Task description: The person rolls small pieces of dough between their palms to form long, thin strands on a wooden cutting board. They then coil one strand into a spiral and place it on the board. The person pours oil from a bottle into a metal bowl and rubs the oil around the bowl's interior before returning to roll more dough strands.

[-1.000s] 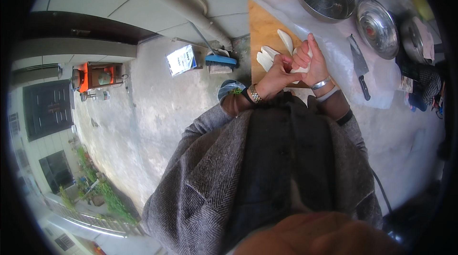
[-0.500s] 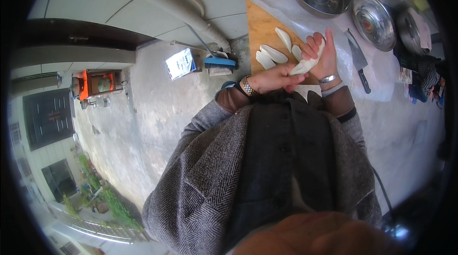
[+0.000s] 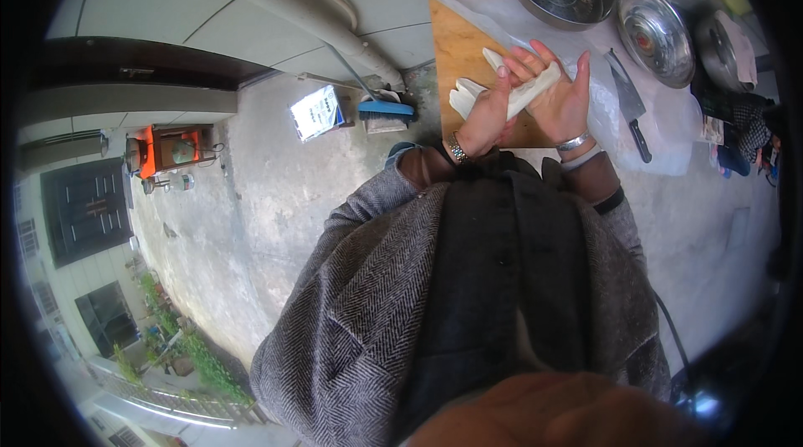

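1. white, soft-looking, dough-like strip (image 3: 535, 91), slightly curved, lies between the two hands, above the tan wooden board (image 3: 452, 37).
2. the right hand (image 3: 563, 104) is spread wide, palm up, the strip resting across it.
3. the left hand (image 3: 487, 117) is partly curled against the strip's lower end, thumb raised; its fingers are mostly hidden, so i cannot tell whether it grips.
4. pale, flat, tapered pieces (image 3: 465, 98) lie on the board, partly behind the hands; these seem formed and set down, while the held strip is not yet down. how many remain, i cannot tell.
5. a black-handled steel knife (image 3: 633, 112) rests on the plastic-covered worktop (image 3: 673, 146), right of the right hand, untouched.
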{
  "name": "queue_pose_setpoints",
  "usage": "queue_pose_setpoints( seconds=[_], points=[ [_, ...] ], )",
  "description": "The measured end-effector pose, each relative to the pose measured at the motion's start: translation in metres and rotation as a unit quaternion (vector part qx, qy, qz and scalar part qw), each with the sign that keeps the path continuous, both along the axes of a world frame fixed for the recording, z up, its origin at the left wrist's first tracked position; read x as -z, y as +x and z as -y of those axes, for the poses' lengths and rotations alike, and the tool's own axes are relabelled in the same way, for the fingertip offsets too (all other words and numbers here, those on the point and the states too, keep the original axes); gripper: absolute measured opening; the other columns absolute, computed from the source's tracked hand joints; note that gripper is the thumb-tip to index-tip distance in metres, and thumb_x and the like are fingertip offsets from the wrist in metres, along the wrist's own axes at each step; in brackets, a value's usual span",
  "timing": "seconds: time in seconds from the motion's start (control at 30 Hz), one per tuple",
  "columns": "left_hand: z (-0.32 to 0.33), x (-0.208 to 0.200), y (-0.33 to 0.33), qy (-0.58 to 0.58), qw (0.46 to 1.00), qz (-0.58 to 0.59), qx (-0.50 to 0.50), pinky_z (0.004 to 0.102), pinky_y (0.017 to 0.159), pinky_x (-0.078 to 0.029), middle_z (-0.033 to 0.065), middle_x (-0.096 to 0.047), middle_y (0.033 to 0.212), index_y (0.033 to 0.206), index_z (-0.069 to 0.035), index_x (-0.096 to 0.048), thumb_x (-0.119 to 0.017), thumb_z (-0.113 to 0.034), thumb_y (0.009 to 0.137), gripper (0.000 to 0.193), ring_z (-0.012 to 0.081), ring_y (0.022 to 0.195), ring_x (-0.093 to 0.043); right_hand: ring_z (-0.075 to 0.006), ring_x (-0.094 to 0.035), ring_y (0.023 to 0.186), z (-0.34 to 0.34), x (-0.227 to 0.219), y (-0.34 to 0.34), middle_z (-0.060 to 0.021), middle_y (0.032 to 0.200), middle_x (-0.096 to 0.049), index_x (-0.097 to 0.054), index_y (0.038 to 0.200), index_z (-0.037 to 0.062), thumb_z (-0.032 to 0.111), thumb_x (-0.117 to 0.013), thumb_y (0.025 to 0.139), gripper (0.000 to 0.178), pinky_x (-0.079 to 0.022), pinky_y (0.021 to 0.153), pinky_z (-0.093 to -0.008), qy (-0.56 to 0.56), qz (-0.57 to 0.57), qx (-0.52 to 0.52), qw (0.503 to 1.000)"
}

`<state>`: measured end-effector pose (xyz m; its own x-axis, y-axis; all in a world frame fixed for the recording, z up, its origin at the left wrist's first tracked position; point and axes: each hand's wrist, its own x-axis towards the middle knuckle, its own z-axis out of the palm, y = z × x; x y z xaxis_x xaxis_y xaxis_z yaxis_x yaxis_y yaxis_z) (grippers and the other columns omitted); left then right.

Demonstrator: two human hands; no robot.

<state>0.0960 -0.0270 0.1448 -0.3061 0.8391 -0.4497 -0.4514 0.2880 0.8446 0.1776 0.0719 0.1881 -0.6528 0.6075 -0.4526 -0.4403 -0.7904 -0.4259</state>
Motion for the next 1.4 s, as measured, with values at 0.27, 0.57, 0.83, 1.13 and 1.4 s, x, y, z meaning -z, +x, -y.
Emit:
queue_pose_setpoints(
  seconds=[0.27,0.57,0.83,1.13,1.4],
  points=[
    [-0.008,0.001,-0.002,-0.024,0.965,0.242,0.094,0.0263,0.053,-0.047,0.0006,-0.056,0.07,0.111,-0.009,-0.056,-0.014,-0.073,0.096,0.078,0.012,0.061,-0.057,-0.0092,-0.046,0.042,0.0,0.051,0.011,-0.0015,0.063,-0.056,-0.062,0.101,0.0038,0.05,-0.061,0.095,0.046,-0.035,0.038,-0.0239,0.19,0.225,-0.11,0.949],
    [0.001,0.04,0.01,0.044,0.933,-0.308,0.184,0.0368,0.076,-0.049,0.0164,-0.063,0.082,0.108,0.001,-0.057,-0.025,-0.064,0.101,0.073,0.0305,0.078,-0.062,-0.009,-0.024,0.041,-0.01,0.035,0.007,0.0034,0.05,-0.029,-0.034,0.061,0.0168,0.058,-0.054,0.096,0.057,-0.021,0.039,-0.024,0.095,0.088,-0.061,0.99],
    [0.013,0.023,-0.006,0.027,0.891,-0.4,0.212,0.0459,0.072,-0.049,0.0203,-0.064,0.069,0.072,0.002,-0.064,-0.028,-0.059,0.103,0.077,0.0411,0.075,-0.064,-0.0086,-0.024,0.04,-0.036,0.025,0.019,0.0049,0.05,-0.026,-0.034,0.06,0.0197,0.057,-0.048,0.099,0.056,-0.022,0.041,-0.0259,-0.009,-0.009,0.008,1.0],
    [0.027,0.04,-0.033,-0.045,0.907,-0.296,0.297,0.0393,0.063,-0.047,0.011,-0.056,0.062,0.076,-0.001,-0.06,-0.037,-0.055,0.103,0.065,0.0263,0.059,-0.055,-0.0113,-0.029,0.04,-0.035,0.057,0.035,0.0044,0.048,-0.028,-0.033,0.056,0.02,0.052,-0.047,0.101,0.057,-0.035,0.05,-0.0294,-0.044,0.043,0.081,0.995],
    [0.016,0.078,-0.085,-0.056,0.923,-0.241,0.293,0.0221,0.056,-0.044,-0.0033,-0.058,0.073,0.093,-0.006,-0.063,-0.063,-0.042,0.097,0.036,0.006,0.061,-0.05,-0.016,-0.039,0.056,-0.031,0.123,0.055,-0.0003,0.056,-0.034,-0.034,0.059,0.0164,0.053,-0.045,0.102,0.057,-0.045,0.068,-0.0346,0.002,-0.019,-0.029,0.999]
  ],
)
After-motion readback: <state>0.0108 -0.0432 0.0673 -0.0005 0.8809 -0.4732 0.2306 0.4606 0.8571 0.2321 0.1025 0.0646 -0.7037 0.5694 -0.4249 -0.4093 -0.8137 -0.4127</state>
